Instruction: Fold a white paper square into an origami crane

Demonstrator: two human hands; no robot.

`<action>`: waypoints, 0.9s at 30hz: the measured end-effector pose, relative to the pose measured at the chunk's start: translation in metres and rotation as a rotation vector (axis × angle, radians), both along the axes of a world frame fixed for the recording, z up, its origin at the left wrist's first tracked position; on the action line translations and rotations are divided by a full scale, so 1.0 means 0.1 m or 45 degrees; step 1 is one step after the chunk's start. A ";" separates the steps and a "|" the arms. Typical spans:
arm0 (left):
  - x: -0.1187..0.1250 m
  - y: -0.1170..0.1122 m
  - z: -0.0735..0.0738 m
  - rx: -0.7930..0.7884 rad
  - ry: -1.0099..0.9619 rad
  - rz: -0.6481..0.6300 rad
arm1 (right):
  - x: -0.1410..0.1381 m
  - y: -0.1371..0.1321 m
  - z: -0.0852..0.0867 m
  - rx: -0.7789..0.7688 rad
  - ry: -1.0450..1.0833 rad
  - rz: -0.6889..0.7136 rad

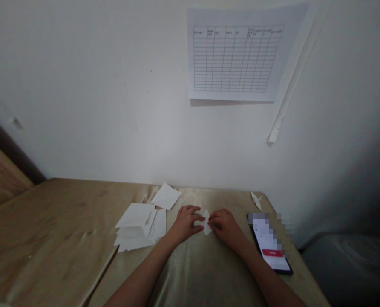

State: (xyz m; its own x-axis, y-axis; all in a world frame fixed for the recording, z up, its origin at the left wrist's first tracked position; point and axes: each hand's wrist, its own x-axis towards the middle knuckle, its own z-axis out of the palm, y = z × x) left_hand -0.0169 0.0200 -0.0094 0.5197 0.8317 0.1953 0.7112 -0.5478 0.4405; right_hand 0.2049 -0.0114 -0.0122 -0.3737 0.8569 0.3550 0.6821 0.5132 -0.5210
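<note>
A small folded white paper piece [205, 221] lies on the tan table [65, 238] between my two hands. My left hand [186, 223] has its fingers curled and pressed on the paper's left edge. My right hand [224, 225] has its fingers pinched on the paper's right edge. Both forearms reach in from the bottom of the view.
A loose stack of white paper squares [140, 226] lies left of my hands, one more sheet [166, 196] behind it. A folded paper crane [256, 199] sits at the table's far right. A phone [271, 247] with a lit screen lies beside my right forearm. A printed grid sheet [241, 55] hangs on the wall.
</note>
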 end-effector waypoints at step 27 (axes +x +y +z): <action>0.00 0.02 -0.03 0.051 -0.159 -0.390 | 0.04 0.04 -0.07 -0.011 0.033 0.008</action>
